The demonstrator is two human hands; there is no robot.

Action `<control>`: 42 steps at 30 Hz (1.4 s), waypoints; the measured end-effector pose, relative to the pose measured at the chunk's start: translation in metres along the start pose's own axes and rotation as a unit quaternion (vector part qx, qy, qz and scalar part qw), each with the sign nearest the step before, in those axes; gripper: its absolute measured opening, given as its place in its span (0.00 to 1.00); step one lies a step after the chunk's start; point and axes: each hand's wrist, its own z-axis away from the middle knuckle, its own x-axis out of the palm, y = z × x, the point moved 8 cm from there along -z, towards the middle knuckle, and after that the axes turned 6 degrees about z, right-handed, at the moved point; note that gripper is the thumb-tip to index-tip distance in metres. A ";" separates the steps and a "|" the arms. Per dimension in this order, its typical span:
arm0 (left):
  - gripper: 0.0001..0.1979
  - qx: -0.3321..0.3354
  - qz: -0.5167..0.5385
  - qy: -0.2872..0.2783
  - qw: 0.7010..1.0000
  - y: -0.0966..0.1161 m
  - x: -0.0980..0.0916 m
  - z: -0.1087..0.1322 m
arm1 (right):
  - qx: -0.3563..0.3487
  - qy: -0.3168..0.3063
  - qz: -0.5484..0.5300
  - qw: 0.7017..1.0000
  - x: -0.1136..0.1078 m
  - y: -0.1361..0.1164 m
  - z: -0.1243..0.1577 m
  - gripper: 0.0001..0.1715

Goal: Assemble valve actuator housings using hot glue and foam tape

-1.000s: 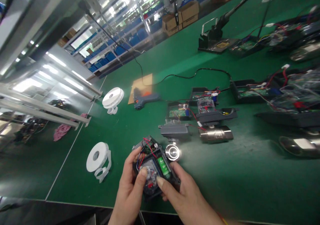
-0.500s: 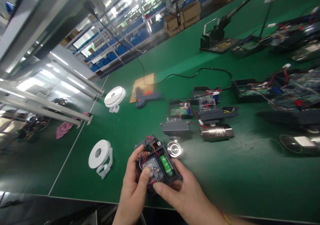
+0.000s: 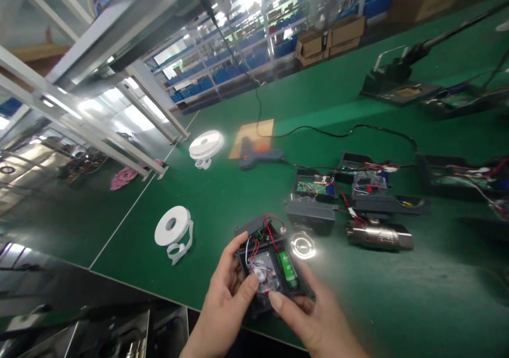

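Observed a green workbench (image 3: 214, 199). Found left hand (image 3: 228, 294) and right hand (image 3: 314, 310) with fingers clamped on opposite sides of a dark open housing (image 3: 281, 278), near the bench's front edge. Noted both thumbs over its near part. Recorded, farther off, a yellowish sheet (image 3: 264, 129) and a grey glue gun (image 3: 254, 158) overlapping its near edge; to the left, a white roll (image 3: 163, 232). Logged inside the housing a clear cover (image 3: 268, 273) and, just right of it, a green battery (image 3: 288, 269).

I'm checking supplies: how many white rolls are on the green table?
2: the near roll, left of the left hand, and the far roll, left of the glue gun. Others may be hidden.
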 end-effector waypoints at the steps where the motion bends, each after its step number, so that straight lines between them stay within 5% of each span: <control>1: 0.32 0.001 0.011 0.004 1.000 0.000 0.000 -0.001 | -0.001 0.002 0.005 1.000 0.000 -0.001 0.000 0.44; 6: 0.27 -0.003 0.046 0.047 0.998 -0.005 0.000 -0.001 | -0.006 0.008 0.026 1.000 -0.002 -0.001 -0.001 0.45; 15: 0.26 0.009 0.048 -0.014 0.999 -0.002 0.000 -0.004 | -0.009 -0.001 0.040 0.999 -0.003 0.000 -0.002 0.46; 24: 0.18 0.058 -0.030 0.042 0.997 0.008 -0.017 -0.008 | 0.011 0.015 0.060 0.998 -0.008 -0.001 -0.001 0.45; 35: 0.24 0.028 0.054 -0.015 0.998 -0.002 0.005 -0.001 | -0.022 0.052 0.159 0.986 -0.016 -0.012 0.004 0.44; 42: 0.24 0.028 0.099 0.004 0.995 -0.007 0.010 -0.001 | 0.001 0.073 0.155 0.985 -0.015 -0.008 0.007 0.47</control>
